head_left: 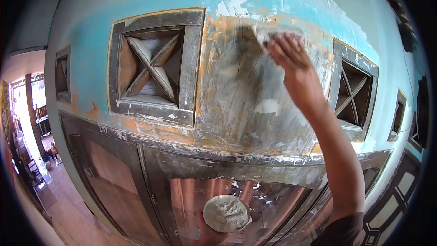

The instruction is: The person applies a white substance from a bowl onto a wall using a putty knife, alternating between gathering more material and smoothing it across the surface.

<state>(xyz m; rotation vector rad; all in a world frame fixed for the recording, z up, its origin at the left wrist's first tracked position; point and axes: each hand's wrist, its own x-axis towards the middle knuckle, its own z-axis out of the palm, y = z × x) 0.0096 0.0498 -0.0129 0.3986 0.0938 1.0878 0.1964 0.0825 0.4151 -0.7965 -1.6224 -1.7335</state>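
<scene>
My right hand [291, 51] is raised to the upper wall, its fingers wrapped round a putty-smeared scraper [260, 35]. The scraper's wide pale edge lies close against the bare grey-brown patch of wall [232, 77] and is blurred by motion. Low in the view, my left hand [210, 231] holds up a round container [250, 215] from below and from its left side. Whitish putty [226, 210] fills it, with grooves and lumps on its surface. Most of the left hand's fingers are hidden behind the container.
Wooden vent frames with crossed slats [157, 66] [353, 93] flank the patch. Turquoise paint [91, 79] with white putty smears surrounds it. A dark wooden door frame with glass panes [109, 168] runs below. At the far left, a tiled floor [68, 214] leads to a bright doorway.
</scene>
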